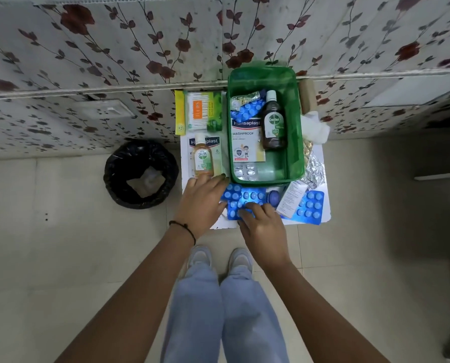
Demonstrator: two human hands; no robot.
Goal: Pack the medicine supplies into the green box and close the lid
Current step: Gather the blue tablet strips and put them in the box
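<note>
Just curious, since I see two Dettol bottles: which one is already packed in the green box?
The dark brown Dettol bottle with the white cap lies inside the green box, beside the plaster pack. The smaller amber Dettol bottle sits outside, left of the box.

On the counter point(325, 163) the open box point(295, 142) sits against the wall, holding a bottle point(273, 124) right of a plaster pack point(246, 137), with a cotton-bud pack point(204, 111) and smaller bottle point(203, 159) to its left, pill strips point(244, 196) before it, and a bin point(140, 174) on the floor further left.
</note>
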